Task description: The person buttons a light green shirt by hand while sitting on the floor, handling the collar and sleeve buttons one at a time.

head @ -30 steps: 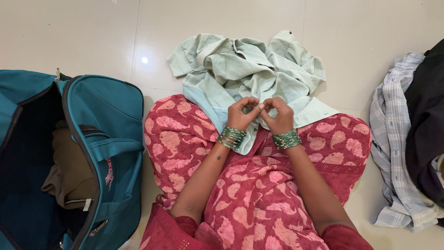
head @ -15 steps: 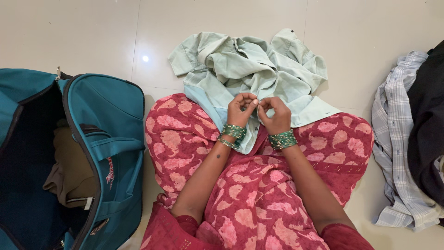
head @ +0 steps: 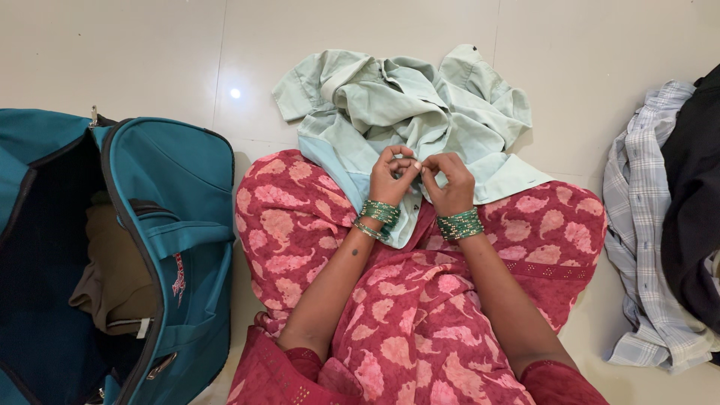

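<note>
A crumpled pale green shirt [head: 397, 105] lies on the floor and over my lap, which is covered by red cloth with pink patterns. My left hand [head: 390, 178] and my right hand [head: 450, 184] meet at the shirt's front edge, fingertips pinched together on the fabric. Both wrists carry green bangles. What the fingertips pinch exactly is hidden between them.
An open teal travel bag [head: 172, 225] stands at my left with a brown garment [head: 112, 277] inside. At the right lie a light checked shirt [head: 645, 225] and a black garment [head: 694, 187]. The floor is pale tile.
Both hands have shifted slightly up along the shirt's front edge, still pinching it. The shirt has barely moved.
</note>
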